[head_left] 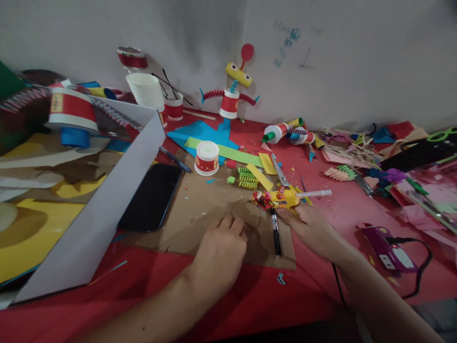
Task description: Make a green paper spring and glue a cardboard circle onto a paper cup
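Note:
My right hand [316, 228] grips a yellow glue gun [280, 197], a clear glue stick [316, 193] poking out of its back end and its nozzle pointing left. Curled and closed, my left hand [221, 247] rests on a brown cardboard sheet [196, 205]; whatever its fingers hold is hidden. A black marker [276, 233] lies under the glue gun. Beyond my hands are a folded green-and-yellow paper spring [247, 177], a yellow paper strip [260, 177] and scissors [280, 170]. An upturned red-and-white paper cup [207, 158] stands on the cardboard's far part.
A black phone [152, 197] lies left, beside a white box wall [107, 205]. Paper-cup figures [229, 104] stand or lie along the back. Stacked cups [144, 90] are at back left. Right are paper scraps [421, 209] and a purple device [387, 250] with a black cable.

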Demonstrator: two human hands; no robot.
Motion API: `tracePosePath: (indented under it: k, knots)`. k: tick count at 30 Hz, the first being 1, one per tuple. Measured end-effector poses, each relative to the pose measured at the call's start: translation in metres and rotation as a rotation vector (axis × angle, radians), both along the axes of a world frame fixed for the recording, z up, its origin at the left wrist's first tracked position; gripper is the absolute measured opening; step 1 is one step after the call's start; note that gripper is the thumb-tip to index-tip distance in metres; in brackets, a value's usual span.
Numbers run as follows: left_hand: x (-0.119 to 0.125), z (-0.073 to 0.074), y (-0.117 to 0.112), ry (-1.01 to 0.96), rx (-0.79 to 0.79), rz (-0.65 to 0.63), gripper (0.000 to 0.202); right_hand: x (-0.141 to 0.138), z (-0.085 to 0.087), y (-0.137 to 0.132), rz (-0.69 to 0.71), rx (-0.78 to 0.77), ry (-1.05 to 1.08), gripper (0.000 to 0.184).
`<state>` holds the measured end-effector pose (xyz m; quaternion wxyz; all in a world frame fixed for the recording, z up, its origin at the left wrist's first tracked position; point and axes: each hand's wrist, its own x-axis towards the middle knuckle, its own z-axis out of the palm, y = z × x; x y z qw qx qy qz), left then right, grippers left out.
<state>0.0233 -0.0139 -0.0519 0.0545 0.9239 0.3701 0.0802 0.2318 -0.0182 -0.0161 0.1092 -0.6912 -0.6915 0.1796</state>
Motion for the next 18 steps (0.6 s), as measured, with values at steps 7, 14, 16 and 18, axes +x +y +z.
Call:
tracePosePath:
  k: [7,14,16,18]
  knots:
    - [0.0006,0.0013,-0.0005,0.01,-0.007,-0.011,0.019,0.0014,0.0042,-0.0026,-0.018,-0.02,-0.014,0.041]
    - [0.0011,0.0019,0.0015,0.029,0.015,-0.03,0.021,0.0052,0.0043,-0.005,-0.033,0.0,-0.018,0.043]
    - [0.0006,0.0013,0.0018,0.027,0.021,-0.033,0.022,0.0065,0.0043,-0.0056,-0.044,-0.002,-0.025,0.043]
    - [0.0001,0.0002,0.002,0.019,0.028,-0.036,0.022,0.0077,0.0039,-0.0062,-0.049,-0.001,-0.031,0.044]
